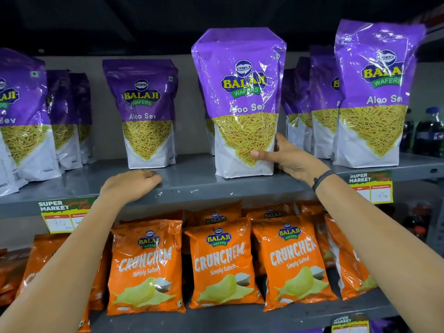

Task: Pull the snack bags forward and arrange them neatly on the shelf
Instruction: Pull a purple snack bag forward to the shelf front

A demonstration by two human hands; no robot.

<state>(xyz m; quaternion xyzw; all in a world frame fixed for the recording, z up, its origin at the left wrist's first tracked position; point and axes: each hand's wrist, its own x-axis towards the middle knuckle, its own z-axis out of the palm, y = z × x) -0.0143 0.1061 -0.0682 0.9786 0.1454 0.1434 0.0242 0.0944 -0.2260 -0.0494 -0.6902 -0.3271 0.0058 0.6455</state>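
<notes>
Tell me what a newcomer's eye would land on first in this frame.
First, the purple Aloo Sev bag standing upright at the front centre of the grey upper shelf, with the right hand gripping its lower right side. The left hand rests on the shelf edge, left of it. Below, a row of orange Crunchem bags fills the lower shelf.
</notes>
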